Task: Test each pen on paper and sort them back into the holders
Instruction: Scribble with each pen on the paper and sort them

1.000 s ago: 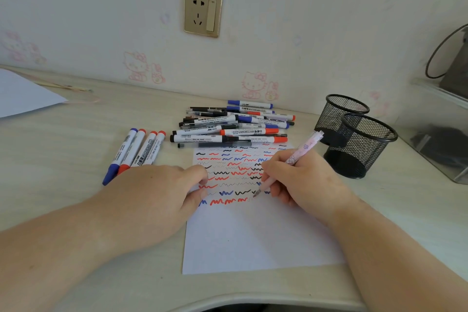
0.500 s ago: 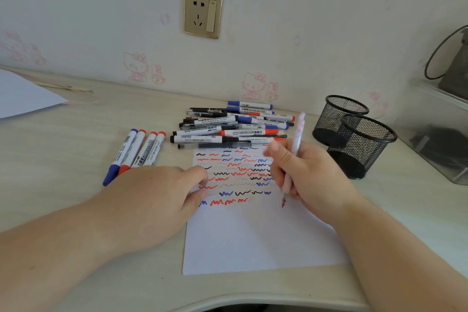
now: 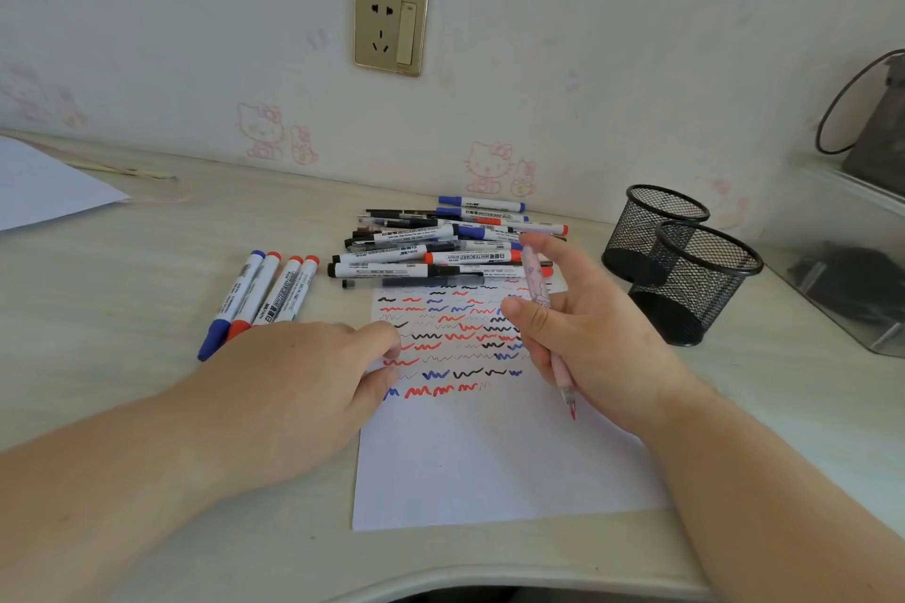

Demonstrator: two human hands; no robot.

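Right hand [image 3: 587, 333] clamped loosely around a slim pink pen [image 3: 543, 309], barrel printed with a faint pattern, upright in the grip with its clear red-tipped nib pointing down just above the paper [image 3: 489, 465]. Thumb and forefinger lifted off the barrel, remaining fingers curled behind it. Left hand [image 3: 294, 387] flat and holding nothing, fingertips [image 3: 387, 338] pressing the sheet's left edge. Smooth white paper, upper half filled with rows of red, blue and black squiggles. Beyond the sheet's top edge, a jumbled pile of whiteboard markers [image 3: 440, 250], white barrels with coloured caps. Left of it, four markers [image 3: 259, 299] laid side by side, touching. At right, two round black wire-mesh holders [image 3: 685, 269], one overlapping the other. Pale wood-grain tabletop [image 3: 122, 289] beneath.
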